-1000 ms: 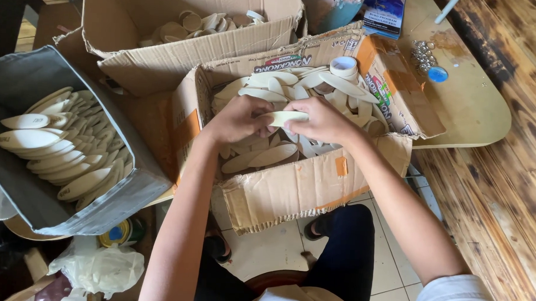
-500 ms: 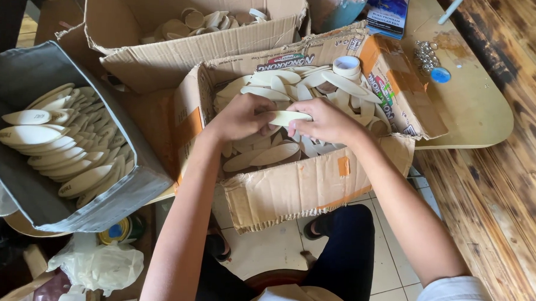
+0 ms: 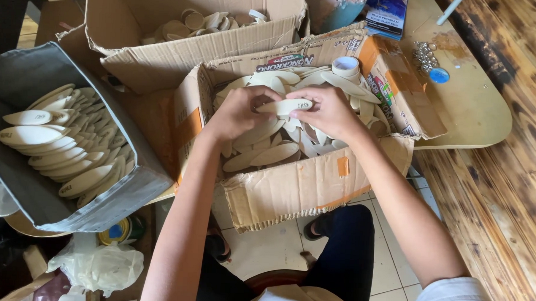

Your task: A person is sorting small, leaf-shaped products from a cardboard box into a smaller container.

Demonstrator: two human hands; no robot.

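Plank floor (image 3: 504, 194) at right, pale tile (image 3: 276, 251) below, between the knees.

Rounded wooden desk (image 3: 471, 110) upper right, carrying a cluster of small metal bits (image 3: 424, 55) and a blue cap (image 3: 439, 75) just beside them.

Large open cardboard box (image 3: 165, 22) at top, holding pale round and oval wooden pieces (image 3: 195, 20) along its far side.

Grey box (image 3: 21, 76) at left, tilted, packed with long oval wooden blanks (image 3: 60, 149) laid in overlapping rows.

Middle cardboard box (image 3: 302, 187), torn and taped, flaps open, full of loose oval wooden blanks (image 3: 268, 153) heaped without order. Roll of white tape (image 3: 346, 66) sitting on the heap near the far rim.

Crumpled white plastic bag (image 3: 100, 266) on the floor lower left, small round tin (image 3: 118, 231) just above it.

Both hands over the middle box, close together. Left hand (image 3: 239, 111) curled, fingers (image 3: 264, 101) closed on the left end of one oval wooden blank (image 3: 287, 105). Right hand (image 3: 329, 111) closed on the right end of the same blank, thumb on top. Blank held level, lengthwise between the hands, just above the heap, small dark stamp showing on its upper face.
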